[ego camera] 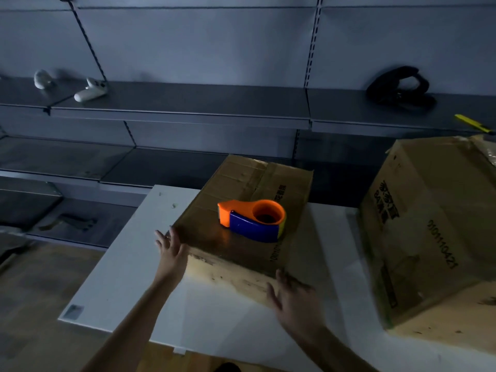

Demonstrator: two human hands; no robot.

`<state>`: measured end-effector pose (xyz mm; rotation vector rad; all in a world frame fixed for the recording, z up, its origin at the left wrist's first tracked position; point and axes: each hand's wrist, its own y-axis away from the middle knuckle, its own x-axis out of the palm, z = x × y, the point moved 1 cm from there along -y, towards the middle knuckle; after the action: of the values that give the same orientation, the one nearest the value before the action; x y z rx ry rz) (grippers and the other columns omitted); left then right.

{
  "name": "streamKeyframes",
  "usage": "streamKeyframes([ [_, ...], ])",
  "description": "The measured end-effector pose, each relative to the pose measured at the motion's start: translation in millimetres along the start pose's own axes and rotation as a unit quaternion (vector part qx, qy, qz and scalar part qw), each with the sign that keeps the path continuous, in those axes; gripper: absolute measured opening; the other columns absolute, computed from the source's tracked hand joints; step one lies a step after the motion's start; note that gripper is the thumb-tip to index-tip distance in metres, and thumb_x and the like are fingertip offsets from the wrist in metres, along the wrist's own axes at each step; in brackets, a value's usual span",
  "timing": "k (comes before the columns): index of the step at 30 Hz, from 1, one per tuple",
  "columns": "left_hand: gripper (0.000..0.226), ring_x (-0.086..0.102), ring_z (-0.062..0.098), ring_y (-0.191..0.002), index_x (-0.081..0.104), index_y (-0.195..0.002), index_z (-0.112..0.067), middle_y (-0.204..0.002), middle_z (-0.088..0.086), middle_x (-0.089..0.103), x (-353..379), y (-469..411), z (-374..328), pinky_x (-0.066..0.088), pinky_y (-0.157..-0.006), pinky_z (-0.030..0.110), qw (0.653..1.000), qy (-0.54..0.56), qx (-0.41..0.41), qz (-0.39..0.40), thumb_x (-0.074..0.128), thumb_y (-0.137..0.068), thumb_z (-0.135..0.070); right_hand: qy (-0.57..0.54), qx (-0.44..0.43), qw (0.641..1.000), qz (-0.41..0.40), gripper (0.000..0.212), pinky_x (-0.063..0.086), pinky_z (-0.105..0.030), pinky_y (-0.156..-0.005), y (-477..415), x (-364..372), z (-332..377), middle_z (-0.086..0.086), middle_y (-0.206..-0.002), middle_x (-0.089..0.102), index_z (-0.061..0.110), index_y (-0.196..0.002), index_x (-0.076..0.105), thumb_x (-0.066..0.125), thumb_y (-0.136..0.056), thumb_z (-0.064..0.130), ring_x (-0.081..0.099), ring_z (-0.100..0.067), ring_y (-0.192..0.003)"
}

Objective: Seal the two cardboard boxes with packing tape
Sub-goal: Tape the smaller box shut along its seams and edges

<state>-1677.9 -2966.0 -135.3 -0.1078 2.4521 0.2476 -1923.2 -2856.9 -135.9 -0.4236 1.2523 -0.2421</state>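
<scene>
The left hand (171, 249) lies flat, fingers (162, 237) straight and spread, pressed against the near left corner of the low box (236, 181). The right hand (294, 298) is likewise spread and holds nothing. It sits at the box's near right corner, too blurred to tell whether it touches.

Beyond the fingertips, between the hands, an orange and blue tape dispenser (252, 221) rests on the box top. Right of the right hand stands the tall box (434, 210), tilted and apart from the low one.

Dark characters and a digit string mark its side – seemingly 2101110421; the low box's print is unreadable.

The low box overhangs the far edge of the white table (128, 277), and bare tabletop lies left of the left hand and below both wrists.
</scene>
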Motion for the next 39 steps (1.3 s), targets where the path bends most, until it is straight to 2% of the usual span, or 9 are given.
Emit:
streamKeyframes([
  [5,0.062,-0.015,0.032,-0.142,0.021,-0.148,-0.015,-0.155,0.017,-0.010,15,24,-28,0.002,-0.117,0.046,0.982,-0.176,0.068,-0.024,0.040,-0.096,-0.042,-0.078,-0.050,0.996,0.016,0.032,0.029,-0.010,-0.039,-19,-8,29,0.011,-0.044,0.049,0.024,-0.061,0.057,0.044,-0.085,0.039,0.043,-0.003,-0.035],
  [9,0.087,-0.016,0.025,-0.141,-0.007,-0.148,-0.023,-0.148,0.001,-0.021,32,67,-56,-0.007,-0.115,0.043,0.946,-0.281,0.149,0.058,0.030,-0.085,-0.070,-0.068,0.064,0.994,-0.048,0.020,0.034,-0.009,-0.040,-71,-16,2,0.008,-0.062,0.060,0.020,-0.084,0.061,0.047,-0.091,0.031,0.049,-0.001,-0.048],
  [11,0.112,-0.025,0.030,-0.134,-0.014,-0.147,-0.020,-0.141,0.002,-0.026,44,75,-57,-0.012,-0.108,0.048,0.923,-0.331,0.162,0.106,0.010,-0.062,-0.089,-0.037,0.096,0.995,0.001,0.021,0.046,-0.020,-0.066,-103,-12,-17,-0.003,-0.100,0.067,0.013,-0.109,0.062,0.052,-0.091,0.014,0.062,-0.013,-0.086],
  [15,0.114,0.036,0.047,-0.126,0.047,-0.135,-0.009,-0.140,0.017,0.044,53,67,-54,0.041,-0.086,0.065,0.899,-0.381,0.191,0.106,0.035,-0.049,-0.083,-0.056,0.078,0.979,0.181,0.052,0.022,-0.030,-0.113,-127,17,-38,-0.002,-0.152,0.028,0.015,-0.143,0.036,0.042,-0.092,0.004,0.016,-0.020,-0.143],
  [19,0.104,0.060,0.041,-0.107,0.065,-0.117,-0.010,-0.120,0.014,0.063,44,57,-54,0.055,-0.064,0.056,0.871,-0.416,0.231,0.119,0.056,-0.037,-0.076,-0.018,0.041,0.985,0.167,0.053,0.026,-0.032,-0.109,-112,37,-44,-0.010,-0.147,0.037,0.012,-0.140,0.040,0.049,-0.089,0.001,0.031,-0.030,-0.138],
  [23,0.097,0.015,0.035,-0.140,0.031,-0.144,-0.008,-0.152,0.015,0.019,7,33,-26,0.038,-0.098,0.062,0.830,-0.418,0.346,0.129,0.050,-0.070,-0.068,0.008,0.004,0.994,0.108,0.040,0.052,-0.036,-0.083,-99,28,-27,-0.011,-0.112,0.068,0.006,-0.109,0.068,0.040,-0.082,0.016,0.066,-0.029,-0.101],
  [28,0.069,-0.013,-0.005,-0.139,0.013,-0.144,-0.040,-0.154,-0.015,0.000,-62,-14,31,0.021,-0.114,0.032,0.841,-0.318,0.377,0.224,0.033,-0.085,-0.068,0.030,-0.008,0.991,0.131,0.067,0.054,-0.035,-0.080,-58,28,32,-0.012,-0.106,0.070,0.005,-0.100,0.072,0.012,-0.096,0.033,0.067,-0.026,-0.098],
  [36,0.091,0.050,0.032,-0.119,0.045,-0.132,-0.026,-0.130,0.003,0.055,-92,-55,55,0.049,-0.086,0.055,0.890,-0.257,0.376,0.028,0.073,-0.058,0.020,-0.018,-0.096,0.973,0.208,0.025,0.049,-0.013,-0.054,-57,26,98,0.007,-0.079,0.074,0.022,-0.083,0.076,0.065,-0.068,0.040,0.068,-0.004,-0.069],
  [39,0.058,0.064,0.037,-0.101,0.063,-0.114,-0.011,-0.115,0.013,0.066,-72,-32,47,0.053,-0.078,0.050,0.886,-0.298,0.350,-0.057,0.065,-0.063,0.015,-0.055,-0.046,0.976,0.205,0.030,0.043,-0.011,-0.067,-81,10,79,0.009,-0.099,0.070,0.026,-0.109,0.067,0.065,-0.081,0.037,0.064,-0.001,-0.085],
])
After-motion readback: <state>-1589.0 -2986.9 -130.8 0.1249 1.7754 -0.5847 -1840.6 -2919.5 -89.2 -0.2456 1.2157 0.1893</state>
